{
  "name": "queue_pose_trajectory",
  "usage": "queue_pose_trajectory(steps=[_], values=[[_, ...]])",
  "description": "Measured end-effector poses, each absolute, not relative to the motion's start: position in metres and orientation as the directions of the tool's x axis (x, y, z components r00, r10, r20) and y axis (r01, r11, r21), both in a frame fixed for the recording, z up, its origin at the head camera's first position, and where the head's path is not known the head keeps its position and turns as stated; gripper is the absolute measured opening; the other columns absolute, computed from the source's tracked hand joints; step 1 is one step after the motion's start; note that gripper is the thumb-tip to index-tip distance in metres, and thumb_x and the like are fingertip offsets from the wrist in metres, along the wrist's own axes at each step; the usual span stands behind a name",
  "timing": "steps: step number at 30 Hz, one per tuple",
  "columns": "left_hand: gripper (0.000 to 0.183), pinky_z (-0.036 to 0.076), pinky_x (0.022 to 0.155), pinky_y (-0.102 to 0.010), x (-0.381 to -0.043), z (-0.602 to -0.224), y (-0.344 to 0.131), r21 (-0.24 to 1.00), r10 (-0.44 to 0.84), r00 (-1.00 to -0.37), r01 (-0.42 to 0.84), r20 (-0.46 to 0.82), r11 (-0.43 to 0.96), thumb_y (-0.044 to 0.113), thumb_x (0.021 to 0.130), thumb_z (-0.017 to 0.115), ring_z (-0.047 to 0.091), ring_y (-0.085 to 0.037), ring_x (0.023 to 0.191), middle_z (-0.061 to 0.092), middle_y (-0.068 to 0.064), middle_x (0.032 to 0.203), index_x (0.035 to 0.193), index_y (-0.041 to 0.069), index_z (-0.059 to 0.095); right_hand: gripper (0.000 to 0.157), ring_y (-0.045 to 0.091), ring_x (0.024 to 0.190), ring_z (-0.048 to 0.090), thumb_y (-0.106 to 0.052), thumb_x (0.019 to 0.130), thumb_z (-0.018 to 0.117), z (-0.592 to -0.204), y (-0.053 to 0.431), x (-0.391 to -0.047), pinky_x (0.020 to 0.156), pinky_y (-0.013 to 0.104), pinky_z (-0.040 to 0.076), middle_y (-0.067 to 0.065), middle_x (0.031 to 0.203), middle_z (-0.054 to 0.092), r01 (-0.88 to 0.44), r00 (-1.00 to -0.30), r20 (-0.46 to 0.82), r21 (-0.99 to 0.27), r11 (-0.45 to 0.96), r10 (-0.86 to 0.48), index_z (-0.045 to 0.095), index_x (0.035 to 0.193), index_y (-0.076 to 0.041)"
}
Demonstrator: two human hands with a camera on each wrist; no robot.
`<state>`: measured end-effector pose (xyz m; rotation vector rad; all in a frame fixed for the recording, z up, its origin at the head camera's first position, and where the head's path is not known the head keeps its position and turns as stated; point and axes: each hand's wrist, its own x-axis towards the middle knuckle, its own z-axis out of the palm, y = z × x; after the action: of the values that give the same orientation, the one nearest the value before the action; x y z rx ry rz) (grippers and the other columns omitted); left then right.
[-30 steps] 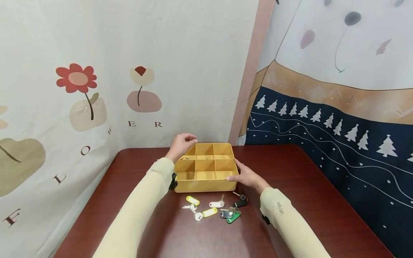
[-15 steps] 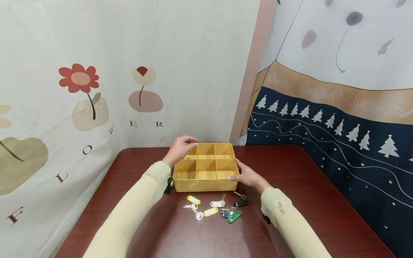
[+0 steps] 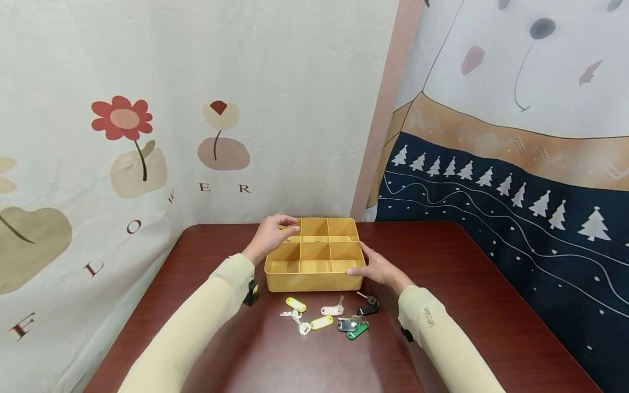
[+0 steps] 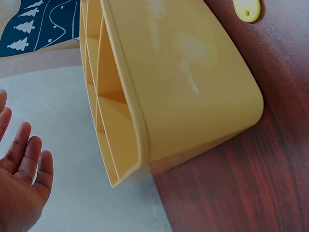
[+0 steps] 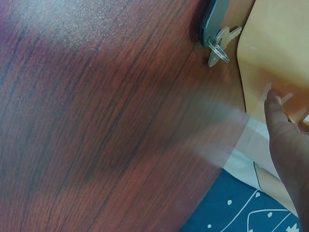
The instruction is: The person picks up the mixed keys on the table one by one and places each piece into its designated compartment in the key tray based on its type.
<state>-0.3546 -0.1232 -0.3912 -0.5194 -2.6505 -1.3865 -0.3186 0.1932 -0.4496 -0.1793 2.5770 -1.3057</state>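
- Near, on the table (image 3: 304,363): keys (image 3: 303,328) with yellow, white, black, grey and green tags (image 3: 321,322), lying loose before the box.
- Beyond them: the yellow box (image 3: 314,283), upright, its six compartments facing up.
- At its near right corner: the right hand (image 3: 380,268), gripping it with thumb at the near rim, probably for steadiness.
- Over its far left compartment: the left hand (image 3: 269,236), fingers loosely bent, grasping nothing visible, partly blocking the contents.
- Farthest: printed cloth (image 3: 295,136).

left wrist view: yellow tag (image 4: 246,9), box (image 4: 188,82), some left fingers (image 4: 4,120) cut off
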Motion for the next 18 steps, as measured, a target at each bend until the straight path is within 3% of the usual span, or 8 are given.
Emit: queue_pose_trajectory(steps=[7,13,18], values=[[0.025,0.055,0.081,-0.040,-0.350,-0.396,-0.129,0.765,0.248,-0.925,0.378,0.288,0.521,0.021,0.094,0.070,0.063,-0.029,0.103,0.068,-0.011,0.117,0.113,0.005,0.072,0.103,0.036,0.142,0.030,-0.040,0.083,0.080,-0.452,0.194,-0.321,0.112,0.061,0.023,0.018,0.159,0.029,0.002,-0.961,-0.165,-0.807,0.591,-0.221,0.016,0.160,-0.014],[0.024,0.051,0.087,-0.042,-0.343,-0.398,-0.132,0.748,0.251,-0.918,0.395,0.306,0.533,0.021,0.093,0.071,0.062,-0.027,0.106,0.068,-0.009,0.116,0.111,0.005,0.073,0.109,0.036,0.142,0.030,-0.046,0.079,0.082,-0.451,0.194,-0.320,0.112,0.061,0.023,0.018,0.158,0.029,0.002,-0.962,-0.164,-0.805,0.594,-0.220,0.016,0.160,-0.015],[0.022,0.051,0.088,-0.043,-0.336,-0.401,-0.133,0.742,0.256,-0.911,0.412,0.323,0.530,0.018,0.091,0.073,0.062,-0.028,0.107,0.069,-0.010,0.114,0.109,0.005,0.074,0.105,0.035,0.143,0.029,-0.041,0.081,0.081,-0.451,0.193,-0.320,0.113,0.060,0.022,0.018,0.159,0.028,0.000,-0.962,-0.162,-0.808,0.589,-0.222,0.017,0.160,-0.015]])
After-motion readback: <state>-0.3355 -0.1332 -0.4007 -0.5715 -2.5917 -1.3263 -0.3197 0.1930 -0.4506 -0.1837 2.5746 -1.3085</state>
